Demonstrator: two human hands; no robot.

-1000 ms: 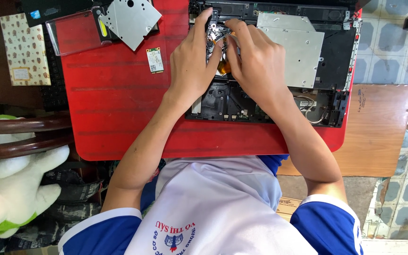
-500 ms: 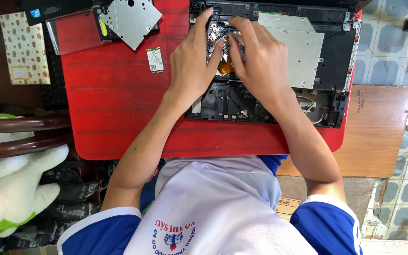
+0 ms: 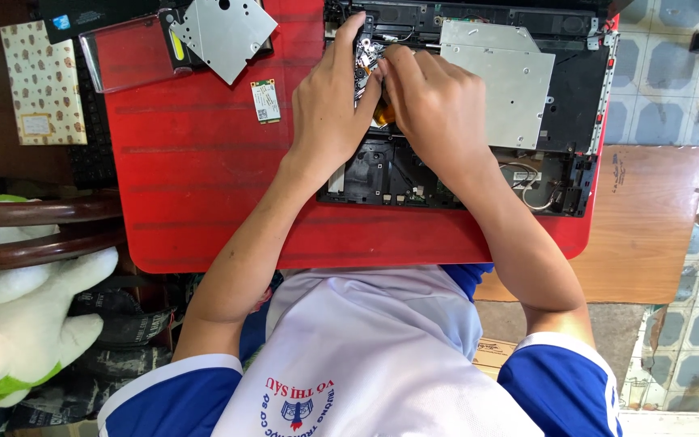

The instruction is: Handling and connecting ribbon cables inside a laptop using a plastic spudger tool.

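Note:
An opened black laptop chassis [image 3: 564,174] lies on a red table [image 3: 204,178], its insides bared and a silver metal drive [image 3: 499,81] seated in it. My left hand [image 3: 333,101] and my right hand [image 3: 438,101] meet over the chassis, fingers pinched on a small silver metal part [image 3: 366,58] with an orange flex cable [image 3: 383,117] under it. The hands hide most of that part.
A loose silver drive plate [image 3: 224,32], a clear red-tinted cover [image 3: 127,53] and a small green circuit card [image 3: 265,100] lie on the table's left side. A patterned notebook [image 3: 42,81], a wooden chair rail [image 3: 42,214] and a white-and-green plush toy [image 3: 18,324] are left. A wooden board [image 3: 649,218] is right.
Both hands stay over the same spot in the chassis. Only the fingers have shifted slightly on the small part.

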